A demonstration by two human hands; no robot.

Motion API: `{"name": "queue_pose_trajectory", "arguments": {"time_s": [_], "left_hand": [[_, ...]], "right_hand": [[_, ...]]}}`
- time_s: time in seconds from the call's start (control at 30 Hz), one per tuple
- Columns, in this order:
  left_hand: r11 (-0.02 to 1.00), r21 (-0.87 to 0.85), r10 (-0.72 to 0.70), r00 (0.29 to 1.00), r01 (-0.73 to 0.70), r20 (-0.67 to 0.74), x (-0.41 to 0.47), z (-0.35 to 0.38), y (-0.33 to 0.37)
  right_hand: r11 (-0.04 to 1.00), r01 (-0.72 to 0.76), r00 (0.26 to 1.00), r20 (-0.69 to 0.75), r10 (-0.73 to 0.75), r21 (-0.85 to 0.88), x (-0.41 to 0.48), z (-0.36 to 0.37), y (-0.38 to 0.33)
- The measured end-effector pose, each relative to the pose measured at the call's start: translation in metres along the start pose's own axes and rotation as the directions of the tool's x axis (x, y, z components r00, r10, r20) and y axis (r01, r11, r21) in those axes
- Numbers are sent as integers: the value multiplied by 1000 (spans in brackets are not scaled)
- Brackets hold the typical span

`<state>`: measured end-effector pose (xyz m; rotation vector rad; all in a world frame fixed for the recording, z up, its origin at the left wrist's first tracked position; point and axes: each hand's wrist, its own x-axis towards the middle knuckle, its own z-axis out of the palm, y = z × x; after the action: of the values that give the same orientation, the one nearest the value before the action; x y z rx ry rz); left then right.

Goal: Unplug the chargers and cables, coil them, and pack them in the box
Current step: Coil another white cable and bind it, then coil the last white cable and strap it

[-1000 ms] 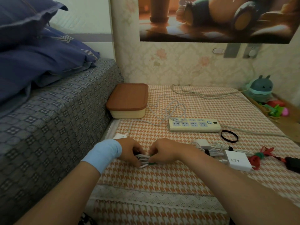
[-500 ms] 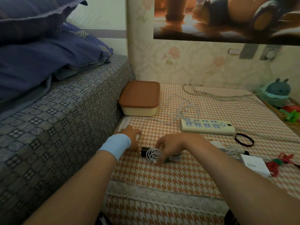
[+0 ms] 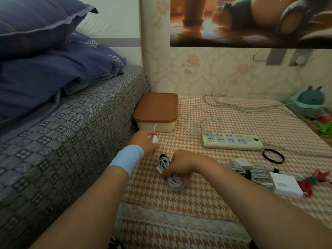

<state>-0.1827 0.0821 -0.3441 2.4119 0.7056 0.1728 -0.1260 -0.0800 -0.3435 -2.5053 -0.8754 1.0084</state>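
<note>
My right hand (image 3: 179,163) grips a coiled white cable (image 3: 175,180) that lies on the checked cloth. My left hand (image 3: 143,141), with a light blue wristband, holds a small white charger (image 3: 154,138) whose thin white cable (image 3: 203,123) runs off in loose loops. The cream box with a brown lid (image 3: 156,112) stands shut against the mattress, just beyond my left hand. A cream power strip (image 3: 231,142) lies to the right with no plugs in its sockets. Near my right forearm sit another bundled white cable with charger (image 3: 246,168) and a white 120W charger (image 3: 285,184).
A black hair band (image 3: 273,156) lies by the power strip. Red and green ties (image 3: 312,182) lie at the right. A patterned mattress (image 3: 62,141) with blue pillows rises on the left. A plush toy (image 3: 311,101) sits at the far right, and a wall socket (image 3: 300,58) above it holds a plug.
My left hand let go of the coiled cable, moved away toward the box and took hold of the small white charger. My right hand stays on the coil.
</note>
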Motion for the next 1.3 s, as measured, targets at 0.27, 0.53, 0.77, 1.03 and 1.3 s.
{"name": "queue_pose_trajectory", "arguments": {"time_s": [0.27,0.53,0.77,1.03,1.3], "left_hand": [[928,-373,29,990,26,141,11,29,52],[996,-81,47,956,-25,289,12,45,62],[751,657,-246,895,-67,373,-23,26,57],[947,321,-137,937,28,322,-20,39,40],[862,505,-112,952,-49,284,-4,36,37]], "right_hand": [[841,124,966,-257,18,527,1,-31,21],[947,41,908,-407,98,318,42,-35,70],[965,-97,804,-590,-69,-245,42,-18,65],[884,-43,926,-352,-140,-465,25,-1,60],[975,95,892,-418,-172,-200,-25,-35,73]]}}
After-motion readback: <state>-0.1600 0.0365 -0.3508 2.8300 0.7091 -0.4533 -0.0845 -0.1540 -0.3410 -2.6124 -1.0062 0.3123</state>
